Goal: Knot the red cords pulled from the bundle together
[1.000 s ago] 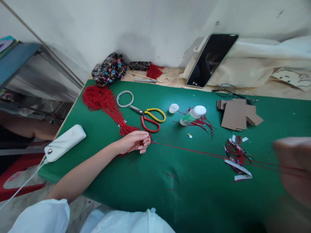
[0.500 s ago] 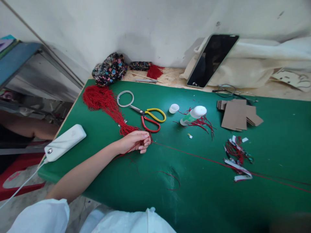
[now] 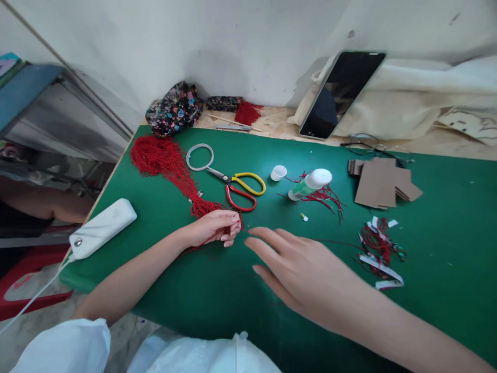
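My left hand (image 3: 219, 227) is closed in a pinch on a thin red cord (image 3: 205, 241), just below the red scissor handle. Reaching in from the right, my right hand (image 3: 287, 261) hovers a short way from the left one, its fingers apart. A stretch of red cord shows beyond the right hand and is partly hidden by it. A thick hank of red cords (image 3: 165, 165) runs down to my left hand. Scissors (image 3: 229, 179) with one yellow and one red handle lie open above that hand, near a pale wire ring (image 3: 200, 157).
A glue bottle (image 3: 308, 185) stands by a small white cup (image 3: 278, 173) and cut red cords. Brown card pieces (image 3: 375, 184) and tangled cords with white strips (image 3: 380, 254) lie right. A phone (image 3: 341, 96) leans at the back; a white power bank (image 3: 104, 228) sits left.
My right hand has come into view from the right, close to my left hand. The cord that stretched tight to the right edge no longer shows as a taut line. My left hand stays put.
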Motion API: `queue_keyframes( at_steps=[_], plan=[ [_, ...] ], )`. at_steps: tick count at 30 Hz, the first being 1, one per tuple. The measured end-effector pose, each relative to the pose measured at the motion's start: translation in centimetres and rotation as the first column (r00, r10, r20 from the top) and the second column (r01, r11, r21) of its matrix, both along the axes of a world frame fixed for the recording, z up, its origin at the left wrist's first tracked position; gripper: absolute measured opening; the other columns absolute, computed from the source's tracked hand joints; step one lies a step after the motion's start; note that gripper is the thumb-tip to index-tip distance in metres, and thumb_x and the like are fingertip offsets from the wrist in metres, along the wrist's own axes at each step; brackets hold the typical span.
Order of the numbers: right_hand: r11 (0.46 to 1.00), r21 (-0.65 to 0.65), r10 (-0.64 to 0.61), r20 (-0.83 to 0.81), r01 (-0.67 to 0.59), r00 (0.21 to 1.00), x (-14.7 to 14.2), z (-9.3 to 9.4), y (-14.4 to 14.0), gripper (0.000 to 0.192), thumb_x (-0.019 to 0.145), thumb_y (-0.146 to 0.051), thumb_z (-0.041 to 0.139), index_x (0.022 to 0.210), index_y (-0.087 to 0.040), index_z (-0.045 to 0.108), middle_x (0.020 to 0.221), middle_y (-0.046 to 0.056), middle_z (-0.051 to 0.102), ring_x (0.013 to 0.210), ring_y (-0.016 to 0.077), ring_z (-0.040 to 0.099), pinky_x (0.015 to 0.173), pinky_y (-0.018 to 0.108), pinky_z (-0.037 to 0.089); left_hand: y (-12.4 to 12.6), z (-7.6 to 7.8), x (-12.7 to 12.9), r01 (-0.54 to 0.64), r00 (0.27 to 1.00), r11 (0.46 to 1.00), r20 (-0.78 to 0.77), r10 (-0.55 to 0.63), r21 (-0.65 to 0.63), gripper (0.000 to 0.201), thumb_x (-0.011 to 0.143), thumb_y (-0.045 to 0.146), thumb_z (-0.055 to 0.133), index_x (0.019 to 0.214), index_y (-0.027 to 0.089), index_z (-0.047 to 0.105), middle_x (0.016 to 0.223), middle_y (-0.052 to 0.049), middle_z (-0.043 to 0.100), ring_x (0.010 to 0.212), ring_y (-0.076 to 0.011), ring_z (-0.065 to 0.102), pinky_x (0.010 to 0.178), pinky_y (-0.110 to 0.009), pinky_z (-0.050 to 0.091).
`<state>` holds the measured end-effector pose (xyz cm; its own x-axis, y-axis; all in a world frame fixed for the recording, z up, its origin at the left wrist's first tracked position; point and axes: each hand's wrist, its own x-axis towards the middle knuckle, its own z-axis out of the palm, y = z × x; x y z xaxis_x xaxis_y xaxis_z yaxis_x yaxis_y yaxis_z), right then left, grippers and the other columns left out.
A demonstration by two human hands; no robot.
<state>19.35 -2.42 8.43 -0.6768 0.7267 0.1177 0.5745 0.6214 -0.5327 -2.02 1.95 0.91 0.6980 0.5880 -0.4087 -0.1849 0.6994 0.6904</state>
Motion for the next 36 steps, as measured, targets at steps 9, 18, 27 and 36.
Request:
queue_keyframes(
  at_steps=[9,18,27,36],
  plan=[
    [0.968,-0.226,-0.217,-0.526,0.111,0.822,-3.0,-9.1,1.5,0.024,0.091,-0.021,0.048,0.113,-0.021,0.039,0.099,0.006,0.053,0.074,0.0120,0.055,0.066,0.028,0.050,-0.1,-0.1,0.1,0.034,0.999,0.999,-0.019,-0.034,0.007,0.032,0.082,0.037,0.065,0.069,0.011,0.051,0.063,0.001,0.051,0.048,-0.0050,0.043,0.049,-0.023,0.044],
    [0.902,-0.431,-0.232,-0.430,0.028,0.872,-2.6,-8.1,1.9,0.007,0.092,-0.023,0.047,0.097,-0.021,0.042,0.072,-0.002,0.055,0.060,0.0091,0.050,0.056,0.022,0.040,0.0,-0.4,0.0,0.048,0.999,0.999,-0.020,-0.048,0.017,0.032,0.085,0.037,0.063,0.069,0.011,0.053,0.064,0.000,0.053,0.050,-0.0051,0.044,0.053,-0.023,0.045],
    [0.881,-0.472,-0.245,-0.485,-0.016,0.839,-2.2,-8.4,2.4,0.005,0.092,-0.025,0.050,0.095,-0.020,0.050,0.077,0.000,0.063,0.062,0.0088,0.053,0.057,0.021,0.041,0.0,-0.1,0.1,0.005,1.000,1.000,-0.025,-0.005,0.001,0.031,0.083,0.036,0.064,0.070,0.011,0.052,0.066,0.000,0.052,0.049,-0.0045,0.043,0.051,-0.023,0.044],
    [0.886,-0.464,-0.226,-0.464,-0.018,0.857,-2.2,-8.2,2.3,0.005,0.085,-0.017,0.049,0.089,-0.019,0.051,0.066,-0.004,0.053,0.053,0.0062,0.044,0.051,0.019,0.035,0.1,0.1,0.1,-0.028,1.000,0.999,-0.005,0.028,-0.037,0.030,0.085,0.034,0.062,0.068,0.012,0.051,0.061,0.001,0.051,0.044,-0.0040,0.040,0.048,-0.022,0.042]
  ],
)
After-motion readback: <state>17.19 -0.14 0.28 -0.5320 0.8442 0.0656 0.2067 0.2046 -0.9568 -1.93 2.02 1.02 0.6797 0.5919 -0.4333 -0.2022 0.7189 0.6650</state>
